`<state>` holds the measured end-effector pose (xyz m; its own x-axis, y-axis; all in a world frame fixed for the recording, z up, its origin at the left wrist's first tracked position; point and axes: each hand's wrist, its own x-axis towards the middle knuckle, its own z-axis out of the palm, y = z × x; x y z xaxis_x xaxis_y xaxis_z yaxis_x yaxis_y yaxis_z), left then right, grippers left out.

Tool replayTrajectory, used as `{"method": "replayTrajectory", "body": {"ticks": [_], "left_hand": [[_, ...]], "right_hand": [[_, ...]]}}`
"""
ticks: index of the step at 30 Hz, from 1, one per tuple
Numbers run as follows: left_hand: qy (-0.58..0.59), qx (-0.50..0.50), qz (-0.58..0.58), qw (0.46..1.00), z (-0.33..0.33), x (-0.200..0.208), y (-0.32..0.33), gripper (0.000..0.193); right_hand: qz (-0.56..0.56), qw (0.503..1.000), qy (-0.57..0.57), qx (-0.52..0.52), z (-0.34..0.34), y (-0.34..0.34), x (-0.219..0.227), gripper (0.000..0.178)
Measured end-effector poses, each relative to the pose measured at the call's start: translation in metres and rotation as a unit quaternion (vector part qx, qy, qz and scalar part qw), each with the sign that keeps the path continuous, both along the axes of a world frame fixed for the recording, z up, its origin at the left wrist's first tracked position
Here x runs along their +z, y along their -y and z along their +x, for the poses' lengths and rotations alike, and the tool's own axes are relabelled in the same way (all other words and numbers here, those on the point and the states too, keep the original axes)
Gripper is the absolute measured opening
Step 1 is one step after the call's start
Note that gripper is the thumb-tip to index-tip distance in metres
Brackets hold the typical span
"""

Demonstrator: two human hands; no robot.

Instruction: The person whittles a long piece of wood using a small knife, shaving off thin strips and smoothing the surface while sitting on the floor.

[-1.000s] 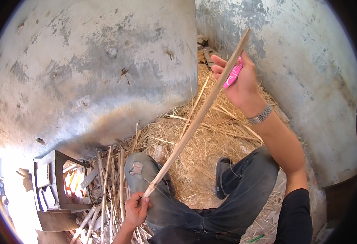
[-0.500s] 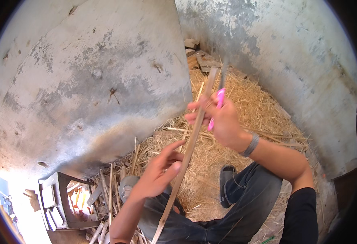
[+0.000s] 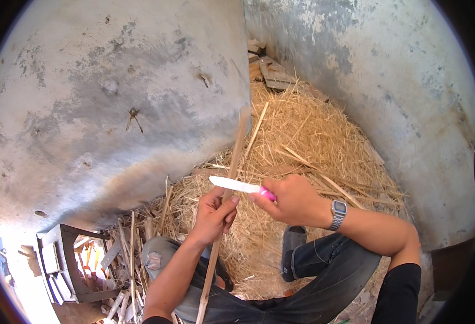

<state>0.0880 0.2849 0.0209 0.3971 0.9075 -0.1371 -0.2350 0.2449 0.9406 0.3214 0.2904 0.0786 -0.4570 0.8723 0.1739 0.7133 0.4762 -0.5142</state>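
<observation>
**Knife brought down across the long stick**

Moved since the earlier frames: right hand (image 3: 294,201) down from high near the far wall to just right of the stick; left hand (image 3: 213,213) up along the stick from its lower end to about the middle.

Now: long pale wooden stick (image 3: 228,208), nearly upright and a little tilted, from between the knees up toward the grey wall corner. Left-hand fingers closed around the stick at mid-length, thumb pressed on its right side. Right-hand fingers closed around the pink handle of a knife (image 3: 237,186), white blade pointed left, lying across the stick just above the left thumb; blade seems touching the wood, not sure.

Handling, as a judgement: stick probably light, dry and stiff, yet thin, so likely to bend or split along the grain under side pressure. Surface rough, not slippery. Best taken at the middle, close below the blade, as held now, fingers kept under the cutting edge.

Behind the stick: heap of dry straw (image 3: 313,135). Left of the stick, low: small metal frame (image 3: 59,264) with wood scraps.
</observation>
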Motion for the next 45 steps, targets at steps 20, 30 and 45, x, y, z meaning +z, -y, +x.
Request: {"method": "replayTrajectory", "body": {"ticks": [20,30,45], "left_hand": [[0.076,-0.088,-0.096,0.989,-0.031,0.015,0.039,0.056],[0.095,-0.051,-0.045,0.993,-0.048,0.009,0.041,0.062],[0.117,-0.047,-0.106,0.986,-0.037,0.011,0.029,0.058]], "right_hand": [[0.097,0.980,0.125,-0.118,0.019,-0.043,-0.007,0.054],[-0.028,0.988,0.064,-0.136,-0.006,-0.021,0.010,0.056],[0.096,0.991,0.087,0.015,-0.029,-0.028,-0.011,0.056]]}}
